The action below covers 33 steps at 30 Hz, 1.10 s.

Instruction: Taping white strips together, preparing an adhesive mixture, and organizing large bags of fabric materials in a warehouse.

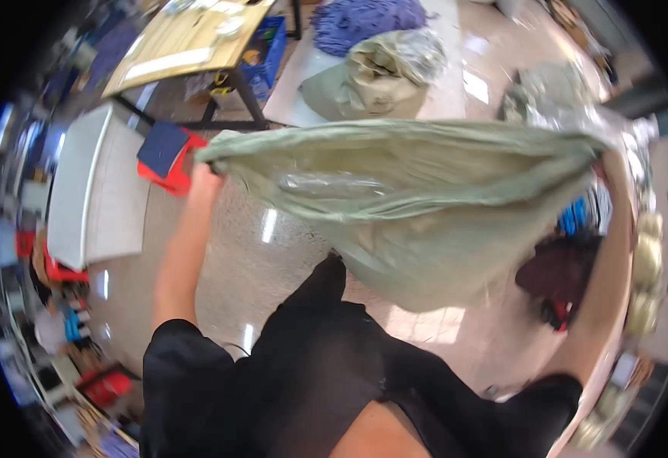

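A large pale green sack [425, 252] is stretched wide in front of me, its mouth gaping toward me and its body hanging down above the floor. My left hand [207, 175] is closed on the left corner of its rim. At the opposite corner my right hand [607, 159] grips the rim, its fingers largely hidden by the cloth. Some shiny clear plastic [334, 183] shows inside the mouth. Both arms are spread far apart.
A wooden table [189, 46] stands at the far left, a blue crate [266, 49] under it. Beyond the sack are another green sack [380, 84] and a purple fabric pile [364, 19]. A red stool [167, 179] and white-covered block [97, 183] stand left. Dark cloth [555, 271] lies right.
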Each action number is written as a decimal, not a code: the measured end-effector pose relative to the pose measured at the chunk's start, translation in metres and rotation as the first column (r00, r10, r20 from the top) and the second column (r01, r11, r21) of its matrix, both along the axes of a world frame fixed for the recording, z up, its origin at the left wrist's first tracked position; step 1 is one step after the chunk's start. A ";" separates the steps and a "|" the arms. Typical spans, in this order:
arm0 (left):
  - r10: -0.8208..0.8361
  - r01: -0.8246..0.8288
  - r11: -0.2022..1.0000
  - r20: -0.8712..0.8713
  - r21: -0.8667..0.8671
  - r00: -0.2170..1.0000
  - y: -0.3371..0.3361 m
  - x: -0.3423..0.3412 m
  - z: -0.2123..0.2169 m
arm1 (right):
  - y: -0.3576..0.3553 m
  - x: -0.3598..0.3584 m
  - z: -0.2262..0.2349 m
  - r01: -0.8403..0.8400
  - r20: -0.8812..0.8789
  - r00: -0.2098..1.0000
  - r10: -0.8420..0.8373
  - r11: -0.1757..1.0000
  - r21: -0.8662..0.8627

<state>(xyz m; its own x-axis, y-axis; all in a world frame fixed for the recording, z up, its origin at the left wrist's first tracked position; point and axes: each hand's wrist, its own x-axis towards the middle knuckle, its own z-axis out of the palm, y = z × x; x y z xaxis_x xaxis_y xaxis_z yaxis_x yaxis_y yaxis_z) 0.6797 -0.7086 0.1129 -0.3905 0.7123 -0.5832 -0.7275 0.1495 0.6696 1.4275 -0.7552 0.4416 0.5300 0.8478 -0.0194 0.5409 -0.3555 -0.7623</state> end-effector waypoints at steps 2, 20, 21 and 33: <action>0.036 -0.027 0.988 -0.053 0.151 0.998 0.082 0.023 0.067 | -0.025 0.070 -0.014 0.089 -0.105 0.992 -0.073 0.985 0.150; 0.332 -0.017 0.878 -0.583 0.479 0.742 0.030 -0.413 0.243 | -0.225 -0.311 0.029 0.445 -0.644 0.740 0.194 0.576 0.686; 0.344 -0.124 0.911 -0.561 0.393 0.753 -0.017 -0.397 0.222 | -0.269 -0.340 0.000 0.351 -0.470 0.881 0.058 0.586 0.731; -0.089 -0.072 0.873 -0.302 -0.482 0.949 -0.446 -0.512 -0.137 | -0.481 -0.421 -0.353 0.065 -0.548 0.804 -0.231 0.950 -0.305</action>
<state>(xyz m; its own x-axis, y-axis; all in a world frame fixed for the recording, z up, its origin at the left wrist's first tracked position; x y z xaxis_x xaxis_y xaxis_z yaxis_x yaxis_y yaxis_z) 0.1680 -1.1543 -0.0244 -0.6003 0.3772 -0.7052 -0.4960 0.5161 0.6983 1.0062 -1.2362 0.0885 0.4697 0.6793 -0.5638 -0.0383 -0.6224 -0.7818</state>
